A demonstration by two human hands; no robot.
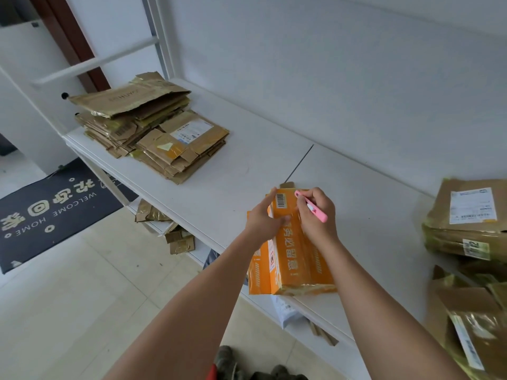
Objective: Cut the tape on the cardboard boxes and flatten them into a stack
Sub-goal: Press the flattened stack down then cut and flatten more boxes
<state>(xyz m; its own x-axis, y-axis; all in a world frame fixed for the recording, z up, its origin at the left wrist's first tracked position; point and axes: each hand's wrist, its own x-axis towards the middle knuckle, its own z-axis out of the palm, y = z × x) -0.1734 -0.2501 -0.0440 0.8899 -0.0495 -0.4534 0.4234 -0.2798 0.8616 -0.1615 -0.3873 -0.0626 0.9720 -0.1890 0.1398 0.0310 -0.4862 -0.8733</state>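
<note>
The orange box (290,250) on the tabletop (233,171) looks light, stiff and glossy. Left hand (260,218) steadies its left side, fingers relaxed; right hand (318,212) fingers pinch the pink cutter (311,206).

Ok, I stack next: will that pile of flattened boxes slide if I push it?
The flattened stack probably shifts unevenly: sheets lie fanned and askew. Glossy tape strips likely make layers slip. Its top piece sits bowed, so it may spring rather than stay flat.

A long white table (247,165) stands against a plain white wall (329,64). Pale floor tiles (82,297) carry a dark doormat (49,212) (lettered "WELCOME HOME"). A brown door frame (68,37) rises beyond.
</note>
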